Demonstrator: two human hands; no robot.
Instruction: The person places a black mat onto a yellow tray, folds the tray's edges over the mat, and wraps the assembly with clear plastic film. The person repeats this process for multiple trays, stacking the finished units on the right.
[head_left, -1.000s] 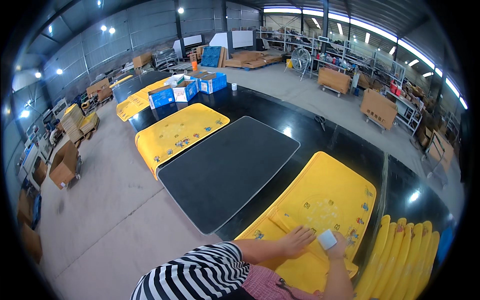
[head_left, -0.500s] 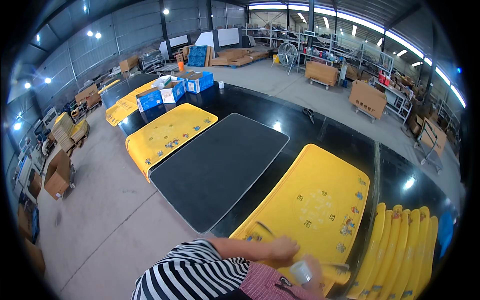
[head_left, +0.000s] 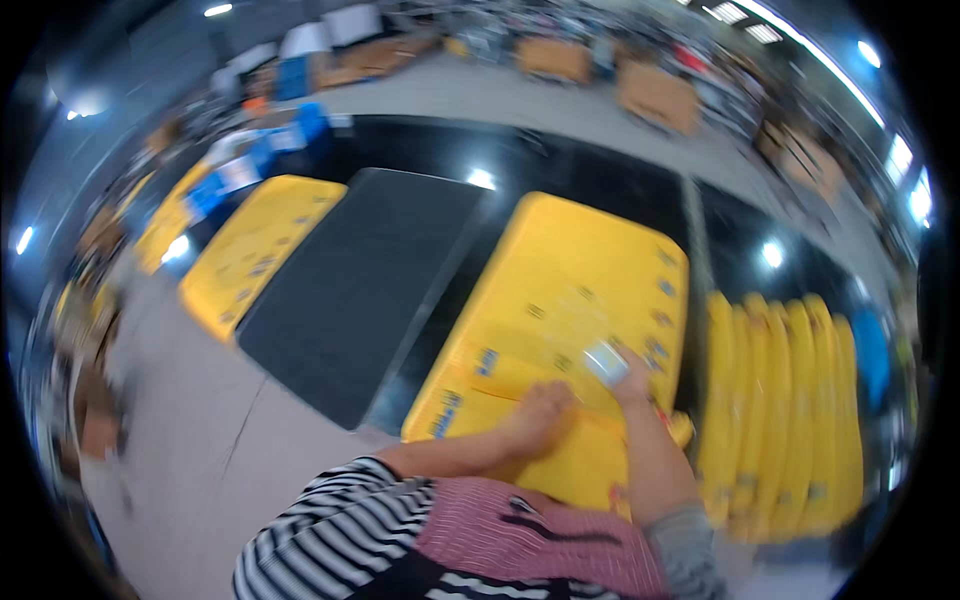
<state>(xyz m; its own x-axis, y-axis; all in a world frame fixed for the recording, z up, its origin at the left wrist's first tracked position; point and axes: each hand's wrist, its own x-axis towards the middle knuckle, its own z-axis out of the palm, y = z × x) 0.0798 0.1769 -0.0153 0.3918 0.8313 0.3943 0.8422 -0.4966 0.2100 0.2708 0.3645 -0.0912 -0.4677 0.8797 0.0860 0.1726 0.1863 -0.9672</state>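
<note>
A large yellow mat (head_left: 590,255), printed with small colourful figures, lies in front of me on the black table. Its near part appears folded over toward the middle. On that folded part rests my left hand (head_left: 538,418), its fingers blurred, so I cannot tell whether they grip the mat. My right hand (head_left: 632,380) is closed round a whitish roll of tape (head_left: 606,363), held just over the mat, right of my left hand. Whether any tape is drawn off is too smeared to see.
Several folded yellow mats (head_left: 780,400) stand in a row at the right, beside a blue object (head_left: 870,355). Left of the mat lies a dark grey mat (head_left: 360,290), then another yellow mat (head_left: 260,245). Blue boxes (head_left: 255,150) sit farther back; cartons (head_left: 657,95) stand beyond the table.
The view has swung, shifting the table left and up. My hands have moved farther over the mat, with the tape roll now up beside its middle. More of the mat's near part appears folded over.
</note>
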